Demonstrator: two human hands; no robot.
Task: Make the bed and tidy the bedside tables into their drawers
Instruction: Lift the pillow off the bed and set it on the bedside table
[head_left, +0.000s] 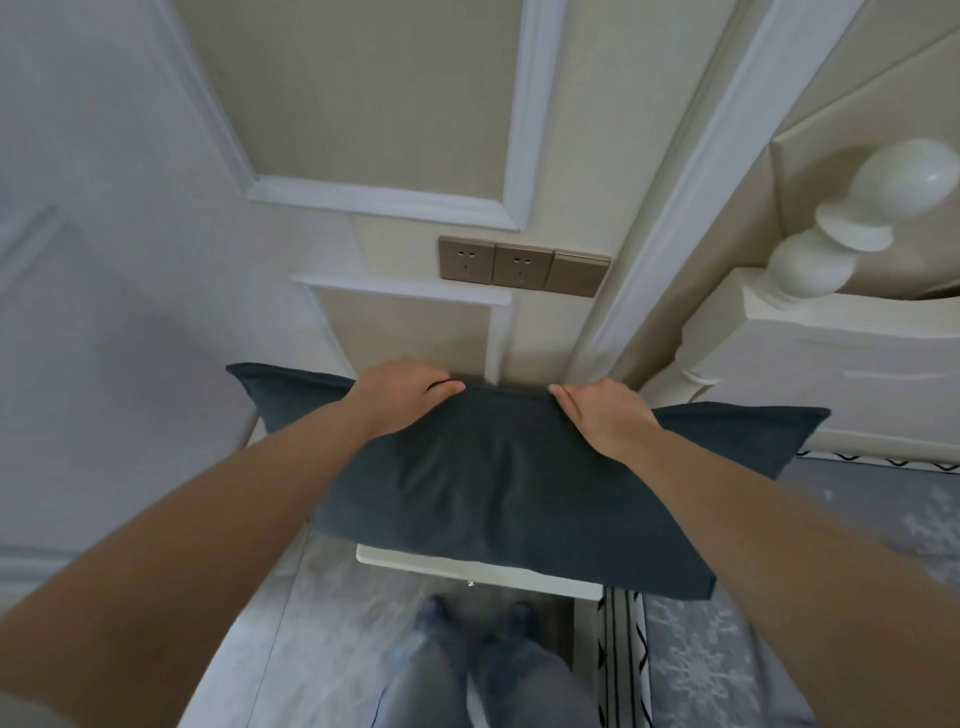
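Two hands hold a dark teal cushion (498, 483) by its far edge: the left hand (402, 392) and the right hand (605, 413) each curl over the top seam, thumbs toward the middle, fingers hidden behind the fabric. The cushion lies across a white bedside table (467, 569), overhanging it on both sides. Behind it, the wall carries a bronze socket panel (522, 266); no writing is readable. A white bedpost (826, 244) stands at right.

Both hands, left (402, 392) and right (602, 410), gripping the far edge of a dark pillow (498, 483) over the white bedside table (483, 569), against the wall below the sockets (522, 265).
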